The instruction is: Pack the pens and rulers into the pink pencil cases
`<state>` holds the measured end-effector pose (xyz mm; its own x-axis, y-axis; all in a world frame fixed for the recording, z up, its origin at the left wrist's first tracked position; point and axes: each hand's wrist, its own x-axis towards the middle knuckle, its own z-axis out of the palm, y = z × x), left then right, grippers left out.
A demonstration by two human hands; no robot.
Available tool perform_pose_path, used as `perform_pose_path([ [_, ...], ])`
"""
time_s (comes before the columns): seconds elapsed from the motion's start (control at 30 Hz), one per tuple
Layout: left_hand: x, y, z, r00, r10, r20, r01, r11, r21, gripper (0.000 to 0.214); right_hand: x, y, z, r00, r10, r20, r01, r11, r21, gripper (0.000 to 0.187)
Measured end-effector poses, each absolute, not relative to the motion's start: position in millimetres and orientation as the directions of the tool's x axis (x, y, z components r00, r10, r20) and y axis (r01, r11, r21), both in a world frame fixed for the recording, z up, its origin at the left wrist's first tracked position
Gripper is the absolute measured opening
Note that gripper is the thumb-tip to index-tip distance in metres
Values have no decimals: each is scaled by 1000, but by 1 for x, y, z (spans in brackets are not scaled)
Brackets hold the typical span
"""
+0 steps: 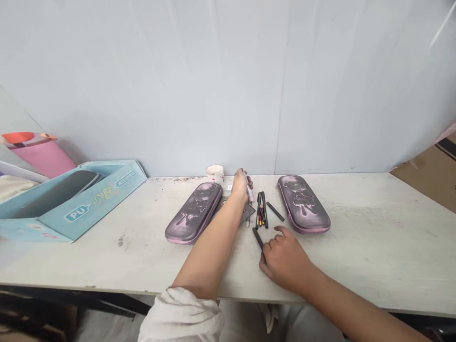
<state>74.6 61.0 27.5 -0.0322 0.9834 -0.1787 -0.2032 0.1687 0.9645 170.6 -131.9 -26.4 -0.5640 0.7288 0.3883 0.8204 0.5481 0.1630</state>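
1. My left forearm comes in from a white sleeve at the near edge of the table, well left of my right hand.
2. My right hand rests on the table with its fingers curled in, not fully closed, and it has hold of a black pen. The pen's lower end is hidden against my hand, and its tip points away from me, toward my left hand.
3. My left hand is closed in a fist around a pale marker, which points down toward the table.
4. Just below my left hand lies a dark triangular ruler, partly under that wrist.
5. Just to the right of my left hand, a bundle of pens lies side by side, with a loose dark pen beside it.
6. A pink pencil case lies to the left of my left hand, and a matching one lies beyond my right hand. Both are closed.
7. Just past my left hand stands a white cup.
8. Far to my left sit a blue box and a pink cup; far to my right, cardboard leans in.
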Motion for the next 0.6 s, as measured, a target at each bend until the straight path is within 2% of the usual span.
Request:
perform_pose_path([
  [0.13,68,70,12,57,990,-132,189,119,975,40,170,-105,-20,-486,823,293,873,449,189,23],
  [0.23,56,67,6,100,993,-69,462,15,887,37,164,-91,-11,-450,838,308,893,412,181,23],
  [0.3,48,64,5,142,989,-44,589,-48,807,34,155,-86,-7,-443,824,354,897,414,158,30],
  [0.37,41,60,4,202,979,-36,682,-114,722,29,145,-82,-5,-437,822,365,899,418,134,38],
  [0.43,35,56,4,265,964,-37,741,-179,648,25,136,-78,-6,-422,838,347,906,407,119,39],
  [0.6,25,49,4,378,926,-16,789,-313,528,30,138,-71,-13,-413,843,345,910,372,182,25],
])
